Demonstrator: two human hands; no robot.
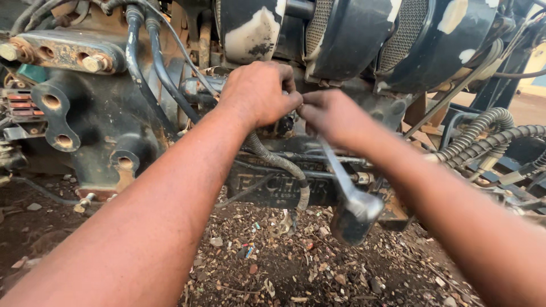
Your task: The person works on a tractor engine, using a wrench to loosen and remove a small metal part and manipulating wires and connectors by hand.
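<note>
Both hands meet at the middle of a black, greasy engine block (pixel 108 119). My left hand (pixel 259 91) is closed, its fingers curled against a small fitting on the engine, beside a ribbed metal hose (pixel 281 165) that drops below it. My right hand (pixel 333 116) grips the upper end of a steel wrench (pixel 350 190), whose handle hangs down and toward me with its thick head lowest. The fingertips of both hands touch. What the left fingers pinch is hidden.
Black rubber hoses (pixel 153 62) run down the engine's left side beside a rusty bolted flange (pixel 62 54). Corrugated conduits (pixel 483 136) curve at the right. Perforated metal guards (pixel 406 31) sit above. The ground (pixel 284 261) below is dirt strewn with chips and debris.
</note>
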